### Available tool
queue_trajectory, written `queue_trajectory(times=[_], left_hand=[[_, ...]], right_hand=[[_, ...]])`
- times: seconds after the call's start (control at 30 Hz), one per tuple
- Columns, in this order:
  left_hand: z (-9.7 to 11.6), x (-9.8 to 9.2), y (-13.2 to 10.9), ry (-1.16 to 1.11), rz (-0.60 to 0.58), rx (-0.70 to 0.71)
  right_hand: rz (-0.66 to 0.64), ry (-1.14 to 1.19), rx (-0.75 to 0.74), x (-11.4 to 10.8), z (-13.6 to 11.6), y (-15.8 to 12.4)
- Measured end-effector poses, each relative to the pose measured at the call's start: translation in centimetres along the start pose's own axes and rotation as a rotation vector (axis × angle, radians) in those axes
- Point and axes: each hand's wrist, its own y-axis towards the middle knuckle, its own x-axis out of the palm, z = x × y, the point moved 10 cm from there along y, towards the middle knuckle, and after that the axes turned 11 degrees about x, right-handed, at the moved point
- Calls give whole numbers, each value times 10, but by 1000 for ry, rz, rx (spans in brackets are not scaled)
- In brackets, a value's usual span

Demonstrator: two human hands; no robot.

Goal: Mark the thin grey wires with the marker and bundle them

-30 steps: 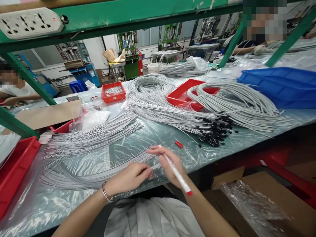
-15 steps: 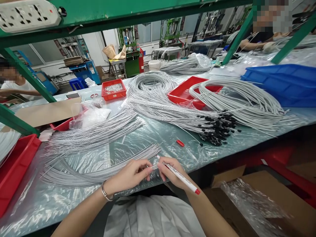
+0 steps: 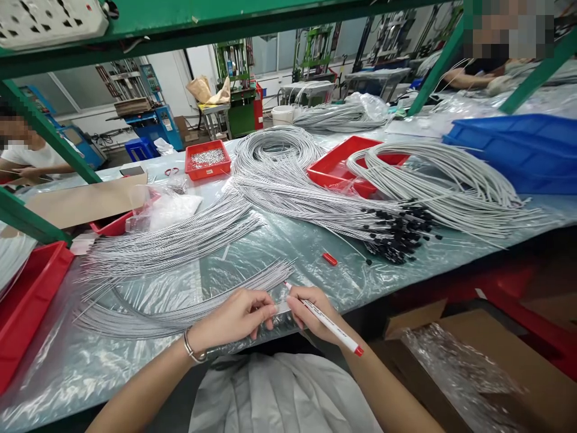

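Note:
My right hand (image 3: pixel 312 310) is closed around a white marker pen (image 3: pixel 331 328) with a red end, its uncapped tip pointing away from me. Close beside it, my left hand (image 3: pixel 247 314) is closed in a pinch near the table's front edge. A small pale piece (image 3: pixel 282 307) shows between the two hands; its kind is too small to tell. Just beyond my hands lies a bundle of thin grey cables (image 3: pixel 216 304), its cut ends near the pen tip. The red pen cap (image 3: pixel 329 258) lies loose on the plastic-covered table (image 3: pixel 288 240).
More cable bundles (image 3: pixel 171 240) lie beyond, one with black ends (image 3: pixel 399 231). Red trays (image 3: pixel 207 161), a blue bin (image 3: pixel 518 153) and cardboard (image 3: pixel 85 201) stand around. A green frame (image 3: pixel 225 27) crosses above. Two co-workers sit farther off, left and right.
Both hands stay almost in place, with the marker pen held in the right one. The pale piece between them shows more plainly now. The view has shifted slightly.

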Motion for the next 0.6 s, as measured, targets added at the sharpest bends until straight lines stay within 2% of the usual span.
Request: queue_trajectory(times=[0.23, 0.3, 0.4, 0.43, 0.6], left_hand=[[12, -1, 4, 96, 36, 61], [15, -6, 5, 87, 72, 68], [16, -15, 8, 56, 108, 52], [16, -18, 10, 50, 111, 45], [19, -19, 16, 26, 87, 34]], right_hand=[[69, -53, -18, -5, 0, 1], [182, -59, -61, -15, -3, -3], [467, -124, -192, -36, -15, -18], [525, -165, -240, -37, -18, -23], [609, -257, -433, -21, -29, -34]])
